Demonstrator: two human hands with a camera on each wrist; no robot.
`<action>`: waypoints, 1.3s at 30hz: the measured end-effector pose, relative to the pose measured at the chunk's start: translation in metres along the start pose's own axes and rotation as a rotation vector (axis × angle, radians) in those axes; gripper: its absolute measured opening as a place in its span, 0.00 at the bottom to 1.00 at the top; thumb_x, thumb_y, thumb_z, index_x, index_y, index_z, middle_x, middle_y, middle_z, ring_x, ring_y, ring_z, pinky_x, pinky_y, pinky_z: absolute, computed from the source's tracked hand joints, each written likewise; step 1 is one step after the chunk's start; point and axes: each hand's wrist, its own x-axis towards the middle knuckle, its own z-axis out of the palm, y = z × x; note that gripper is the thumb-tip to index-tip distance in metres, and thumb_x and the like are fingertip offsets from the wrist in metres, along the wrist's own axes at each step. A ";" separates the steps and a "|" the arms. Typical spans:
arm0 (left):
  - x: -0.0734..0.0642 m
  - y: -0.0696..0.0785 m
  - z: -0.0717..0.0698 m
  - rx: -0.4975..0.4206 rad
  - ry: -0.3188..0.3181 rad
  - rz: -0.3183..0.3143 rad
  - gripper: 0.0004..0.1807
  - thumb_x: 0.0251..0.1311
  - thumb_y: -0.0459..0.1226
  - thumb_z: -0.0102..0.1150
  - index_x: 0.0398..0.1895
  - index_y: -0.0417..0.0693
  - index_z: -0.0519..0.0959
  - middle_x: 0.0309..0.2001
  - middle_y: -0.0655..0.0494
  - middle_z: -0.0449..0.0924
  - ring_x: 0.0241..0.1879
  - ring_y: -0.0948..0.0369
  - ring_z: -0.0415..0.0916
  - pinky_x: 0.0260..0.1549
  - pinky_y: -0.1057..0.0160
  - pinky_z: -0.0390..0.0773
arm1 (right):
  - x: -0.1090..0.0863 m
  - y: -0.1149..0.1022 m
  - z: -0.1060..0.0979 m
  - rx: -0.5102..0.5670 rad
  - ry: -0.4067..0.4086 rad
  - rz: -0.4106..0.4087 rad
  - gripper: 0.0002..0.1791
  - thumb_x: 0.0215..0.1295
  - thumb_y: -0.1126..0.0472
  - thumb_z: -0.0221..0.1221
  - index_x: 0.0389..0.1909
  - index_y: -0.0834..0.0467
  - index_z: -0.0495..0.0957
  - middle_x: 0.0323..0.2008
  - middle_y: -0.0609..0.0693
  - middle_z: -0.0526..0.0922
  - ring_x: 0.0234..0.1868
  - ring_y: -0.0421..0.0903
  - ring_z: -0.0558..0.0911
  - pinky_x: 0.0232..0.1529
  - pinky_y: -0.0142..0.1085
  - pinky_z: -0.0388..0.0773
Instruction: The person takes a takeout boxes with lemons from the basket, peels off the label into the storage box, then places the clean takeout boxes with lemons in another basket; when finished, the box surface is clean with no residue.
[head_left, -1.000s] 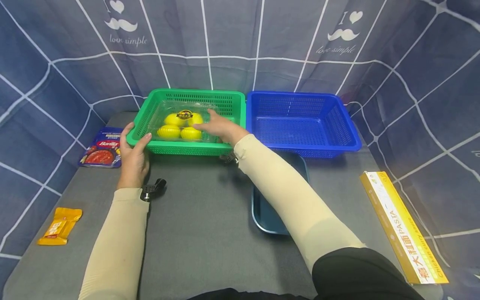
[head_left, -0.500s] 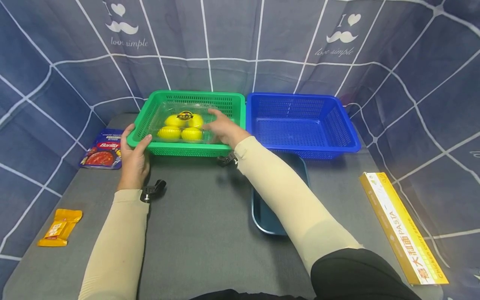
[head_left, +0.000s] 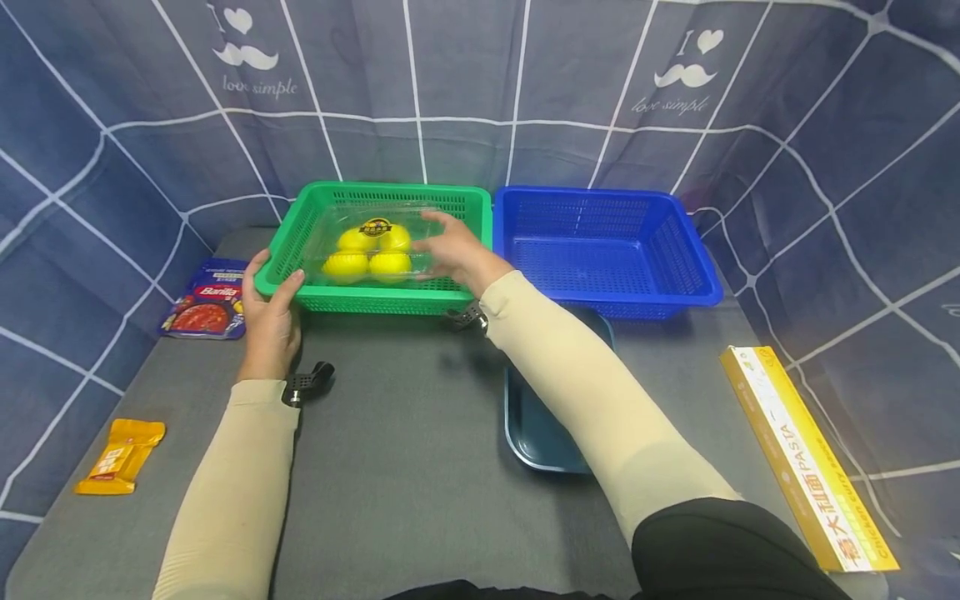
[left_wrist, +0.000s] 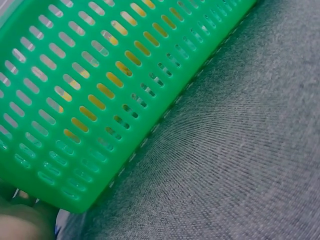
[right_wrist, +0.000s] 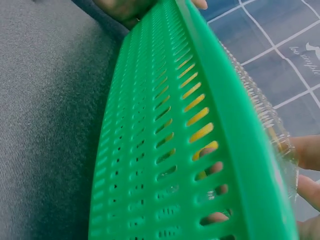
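Note:
A clear plastic fruit box (head_left: 375, 227) with several yellow round fruits (head_left: 347, 267) and a black-and-gold label lies tilted inside the green slotted basket (head_left: 360, 299). My right hand (head_left: 459, 252) grips the box's right end. In the right wrist view its fingers (right_wrist: 307, 152) hold the box's clear edge above the rim, and other fingertips show through the slots. My left hand (head_left: 272, 321) holds the basket's front left corner, thumb over the rim. The left wrist view shows part of that hand (left_wrist: 25, 220) at the basket's end, blurred.
A blue basket (head_left: 652, 297) stands right of the green one. Partly under my right forearm lies a dark blue tray (head_left: 543, 437). A Barilla pouch (head_left: 206, 300) and an orange packet (head_left: 120, 457) lie left; a long yellow pasta box (head_left: 810, 458) lies right. Curtains enclose the table.
The right hand and the fruit box have shifted slightly to the right within the green basket. The left hand keeps its hold on the basket's corner.

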 end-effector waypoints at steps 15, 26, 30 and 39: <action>-0.003 0.004 -0.005 0.071 -0.024 -0.026 0.35 0.67 0.24 0.66 0.74 0.50 0.66 0.71 0.45 0.63 0.69 0.51 0.67 0.71 0.48 0.61 | -0.021 -0.017 -0.005 -0.008 0.011 -0.065 0.41 0.75 0.72 0.60 0.83 0.43 0.60 0.80 0.63 0.55 0.14 0.43 0.67 0.44 0.51 0.87; -0.003 0.000 -0.006 0.095 -0.003 -0.011 0.36 0.66 0.23 0.67 0.74 0.51 0.67 0.70 0.48 0.63 0.69 0.51 0.65 0.63 0.62 0.74 | -0.045 -0.027 0.004 0.069 -0.022 -0.046 0.42 0.75 0.73 0.60 0.82 0.41 0.61 0.80 0.62 0.56 0.23 0.55 0.81 0.46 0.53 0.86; -0.003 0.000 -0.007 0.098 -0.012 -0.023 0.38 0.64 0.25 0.71 0.74 0.53 0.67 0.71 0.48 0.63 0.68 0.53 0.66 0.61 0.63 0.75 | -0.053 -0.030 0.005 0.071 -0.039 -0.053 0.41 0.75 0.72 0.60 0.82 0.40 0.61 0.79 0.61 0.58 0.37 0.60 0.86 0.45 0.52 0.86; -0.001 0.003 -0.008 0.146 -0.049 -0.021 0.40 0.64 0.27 0.71 0.76 0.54 0.64 0.71 0.49 0.65 0.66 0.54 0.69 0.62 0.65 0.73 | -0.077 -0.033 0.001 0.110 -0.077 -0.077 0.39 0.76 0.72 0.60 0.81 0.42 0.62 0.77 0.61 0.60 0.68 0.74 0.70 0.44 0.52 0.86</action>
